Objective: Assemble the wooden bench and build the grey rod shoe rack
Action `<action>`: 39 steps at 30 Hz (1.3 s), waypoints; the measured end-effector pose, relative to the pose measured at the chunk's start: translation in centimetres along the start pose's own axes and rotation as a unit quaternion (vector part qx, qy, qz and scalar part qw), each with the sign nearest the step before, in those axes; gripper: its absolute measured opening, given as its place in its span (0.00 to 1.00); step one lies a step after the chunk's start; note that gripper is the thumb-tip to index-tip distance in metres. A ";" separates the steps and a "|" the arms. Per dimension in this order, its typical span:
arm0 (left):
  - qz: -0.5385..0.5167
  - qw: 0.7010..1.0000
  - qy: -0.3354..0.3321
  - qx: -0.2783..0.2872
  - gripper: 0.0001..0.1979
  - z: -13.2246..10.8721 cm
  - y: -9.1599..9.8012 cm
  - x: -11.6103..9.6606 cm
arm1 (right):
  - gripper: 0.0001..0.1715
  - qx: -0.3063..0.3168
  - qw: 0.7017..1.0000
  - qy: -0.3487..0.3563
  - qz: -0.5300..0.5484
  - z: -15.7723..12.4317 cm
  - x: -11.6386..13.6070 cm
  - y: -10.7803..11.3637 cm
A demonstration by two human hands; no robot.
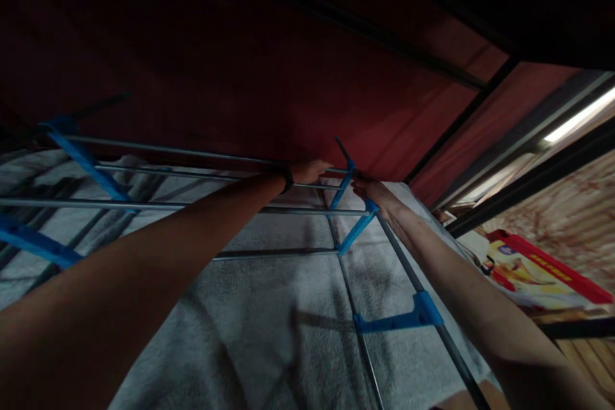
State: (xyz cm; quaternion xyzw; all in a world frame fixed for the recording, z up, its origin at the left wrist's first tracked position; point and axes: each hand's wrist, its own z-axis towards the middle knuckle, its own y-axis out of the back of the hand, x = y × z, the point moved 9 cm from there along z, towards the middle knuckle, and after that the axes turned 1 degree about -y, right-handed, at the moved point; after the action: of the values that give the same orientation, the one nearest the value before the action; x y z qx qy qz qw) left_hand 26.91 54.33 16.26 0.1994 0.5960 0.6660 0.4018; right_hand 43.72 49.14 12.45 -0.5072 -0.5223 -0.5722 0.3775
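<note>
Closest in, two bare forearms stretch away over a pale grey towel-like cloth [269,327] spread beneath a rack of thin metal rods with bright blue plastic connectors [358,230]. One blue bracket [408,319] sits just under the right forearm, clipped to a dark side rod. Further out, the right hand [377,192] lies on the rack's corner, fingers curled about the blue joint there, though how firmly it grips I cannot tell in this dim light. Just beside it, a little further on, the left hand [310,172], a dark band at its wrist, rests closed over the far silver rod [182,154]. Beyond both hands hangs a dark red fabric wall [269,77]. Off to the right of the right hand lies a red and yellow printed box [538,272].
</note>
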 end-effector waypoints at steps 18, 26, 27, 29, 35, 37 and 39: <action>0.011 1.000 -0.003 -0.024 0.21 -1.1 0.2 -0.5 | 0.22 0.002 0.999 0.029 0.041 -0.1 0.4 -0.4; -0.002 0.999 0.009 -0.034 0.20 -1.1 0.4 0.0 | 0.23 -0.001 0.998 0.051 0.029 -0.3 1.0 -0.6; -0.004 0.999 0.008 -0.035 0.20 -1.0 0.5 0.1 | 0.22 -0.001 0.998 0.054 0.031 -0.3 1.0 -0.6; -0.008 0.999 0.007 -0.033 0.21 -0.9 0.4 0.2 | 0.21 -0.003 0.998 0.059 0.038 -0.2 1.0 -0.6; -0.012 0.999 0.016 -0.029 0.21 -0.8 0.3 0.6 | 0.19 0.001 0.996 0.082 0.046 0.5 0.7 -0.5; -0.011 0.999 0.017 -0.026 0.21 -0.8 0.4 0.7 | 0.20 0.006 0.995 0.089 0.038 0.6 0.8 -0.7; -0.010 1.000 0.014 -0.023 0.21 -0.8 0.4 0.6 | 0.20 0.009 0.995 0.090 0.034 0.5 0.8 -0.8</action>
State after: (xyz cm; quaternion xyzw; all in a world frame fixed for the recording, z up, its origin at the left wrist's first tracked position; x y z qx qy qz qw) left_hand 25.86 54.31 16.30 0.1749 0.5881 0.6779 0.4050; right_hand 42.87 49.88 13.05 -0.4678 -0.4735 -0.5976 0.4471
